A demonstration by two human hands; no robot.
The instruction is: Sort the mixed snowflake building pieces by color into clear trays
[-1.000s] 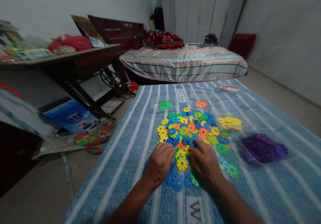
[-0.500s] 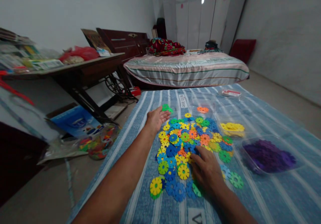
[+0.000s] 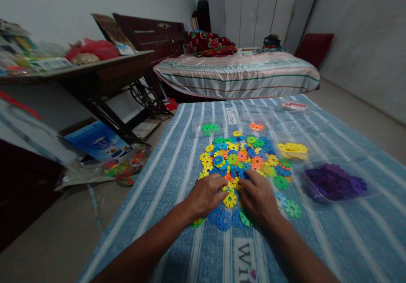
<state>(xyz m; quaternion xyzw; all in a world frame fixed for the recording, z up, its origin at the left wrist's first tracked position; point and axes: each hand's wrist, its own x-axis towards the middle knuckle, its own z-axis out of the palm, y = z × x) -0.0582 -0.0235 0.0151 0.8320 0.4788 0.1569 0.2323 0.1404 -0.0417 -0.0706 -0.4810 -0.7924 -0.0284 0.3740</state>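
A pile of flat, toothed plastic discs (image 3: 241,160) in blue, yellow, green and orange lies on a blue striped mat (image 3: 177,156). My left hand (image 3: 204,196) rests on the pile's near left edge, fingers curled down onto the discs; what they pinch is hidden. My right hand (image 3: 258,198) lies beside it on the near right, fingers stretched flat over blue and green discs. A yellow disc (image 3: 230,199) shows between the two hands.
Clear tubs stand around the pile: green discs (image 3: 209,127), orange discs (image 3: 255,127), yellow discs (image 3: 292,149), purple discs (image 3: 333,181). A bag of discs (image 3: 125,168) lies on the floor at left, by a dark table (image 3: 95,75). A bed (image 3: 237,73) is behind.
My left hand came back from the green tub at the far left to the near edge of the pile. My right hand stayed on the discs.
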